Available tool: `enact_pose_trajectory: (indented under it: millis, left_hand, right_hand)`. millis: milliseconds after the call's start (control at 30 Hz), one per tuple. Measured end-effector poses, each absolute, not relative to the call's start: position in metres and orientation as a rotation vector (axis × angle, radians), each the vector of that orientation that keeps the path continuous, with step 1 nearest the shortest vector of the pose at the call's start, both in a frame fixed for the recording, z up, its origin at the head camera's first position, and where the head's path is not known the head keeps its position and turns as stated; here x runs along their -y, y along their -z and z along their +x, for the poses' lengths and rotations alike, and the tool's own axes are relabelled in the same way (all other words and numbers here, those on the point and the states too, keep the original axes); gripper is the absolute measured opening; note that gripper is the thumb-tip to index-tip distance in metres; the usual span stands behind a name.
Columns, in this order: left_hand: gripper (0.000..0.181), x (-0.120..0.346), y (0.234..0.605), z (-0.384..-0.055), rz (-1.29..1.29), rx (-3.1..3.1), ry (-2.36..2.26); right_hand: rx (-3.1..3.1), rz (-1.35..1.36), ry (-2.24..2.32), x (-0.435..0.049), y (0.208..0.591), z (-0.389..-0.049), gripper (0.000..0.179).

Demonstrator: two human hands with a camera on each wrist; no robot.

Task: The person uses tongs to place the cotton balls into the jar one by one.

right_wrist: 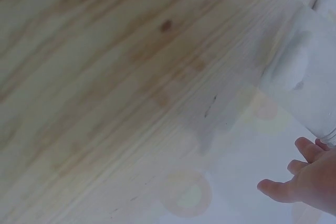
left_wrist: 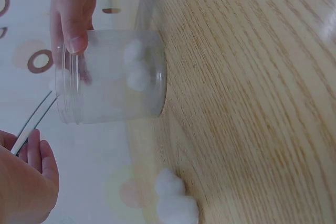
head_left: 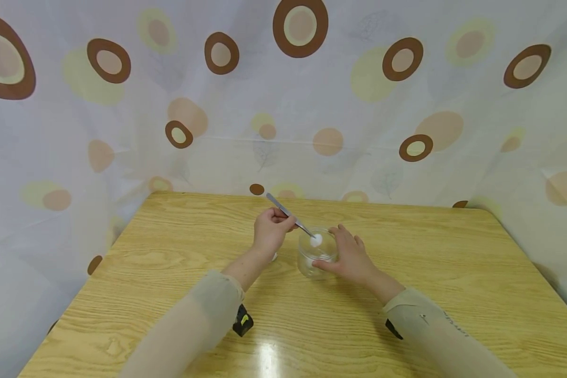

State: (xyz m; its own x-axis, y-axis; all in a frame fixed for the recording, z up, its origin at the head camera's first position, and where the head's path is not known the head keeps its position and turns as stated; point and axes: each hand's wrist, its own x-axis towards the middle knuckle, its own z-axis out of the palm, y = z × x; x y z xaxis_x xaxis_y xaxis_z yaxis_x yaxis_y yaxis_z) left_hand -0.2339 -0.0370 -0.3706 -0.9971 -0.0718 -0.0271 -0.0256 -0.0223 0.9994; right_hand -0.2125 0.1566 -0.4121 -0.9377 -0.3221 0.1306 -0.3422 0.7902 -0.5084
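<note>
My left hand (head_left: 270, 231) pinches a pair of metal tweezers (head_left: 283, 207), tilted down to the right. At their tips a white cotton ball (head_left: 316, 240) shows at the mouth of a clear jar (head_left: 306, 266). My right hand (head_left: 354, 257) grips this jar near its rim, thumb on the near side and fingers on the far side. Inside, a couple of cotton balls (left_wrist: 139, 76) lie at the bottom in the left wrist view. More cotton balls (left_wrist: 177, 208) rest on the table beside the jar, mostly hidden behind my left hand in the head view.
The jar stands on a wood-grain table (head_left: 444, 252). A pale curtain (head_left: 283, 105) with brown and yellow circles hangs behind the table and along its sides. Dark wrist devices (head_left: 242, 320) show under both sleeves.
</note>
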Motion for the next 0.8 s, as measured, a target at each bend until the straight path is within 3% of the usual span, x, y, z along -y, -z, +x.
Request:
enact_pose_trajectory:
  millis: [800]
  left_hand:
    - [0.012, 0.036, 0.351, -0.234, 0.048, 2.101, 2.269]
  right_hand:
    - [2.924, 0.538, -0.852, -0.156, 0.414, -0.213, 0.082]
